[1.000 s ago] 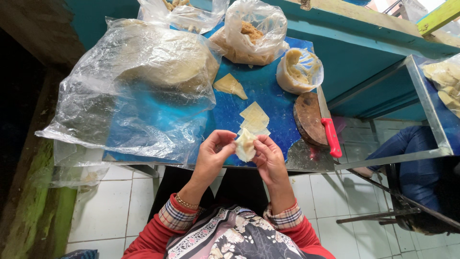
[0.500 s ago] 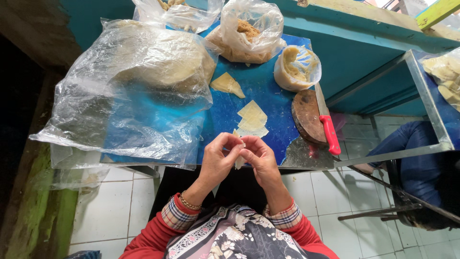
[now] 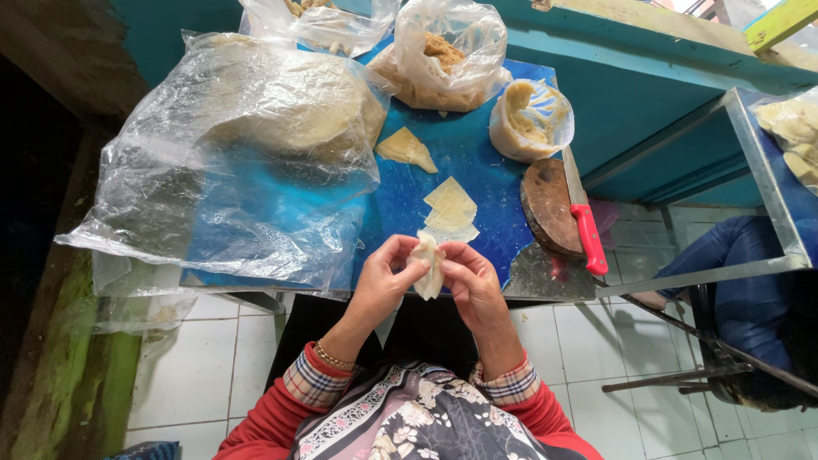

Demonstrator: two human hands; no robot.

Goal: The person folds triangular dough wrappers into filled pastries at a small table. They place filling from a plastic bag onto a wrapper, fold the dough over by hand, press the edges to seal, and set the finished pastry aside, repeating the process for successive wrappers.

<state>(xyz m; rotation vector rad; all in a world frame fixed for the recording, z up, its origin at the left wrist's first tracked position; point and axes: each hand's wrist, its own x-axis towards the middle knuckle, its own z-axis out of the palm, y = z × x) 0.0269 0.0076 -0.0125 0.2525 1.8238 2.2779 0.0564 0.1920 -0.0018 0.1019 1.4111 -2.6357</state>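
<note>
- Two hands, left hand (image 3: 385,277) and right hand (image 3: 471,281), both grips pinching a folded dough wrapper (image 3: 426,266).
- Press the edges evenly, sealing over the blue table (image 3: 477,153).

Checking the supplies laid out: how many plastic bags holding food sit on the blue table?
4: a large clear bag at left, one bag at the top edge, one bag of brown filling, one small bag by the round board. More may lie outside the frame.

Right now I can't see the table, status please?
Left hand and right hand pinch a pale folded dough wrapper. Nothing in the way.
</note>
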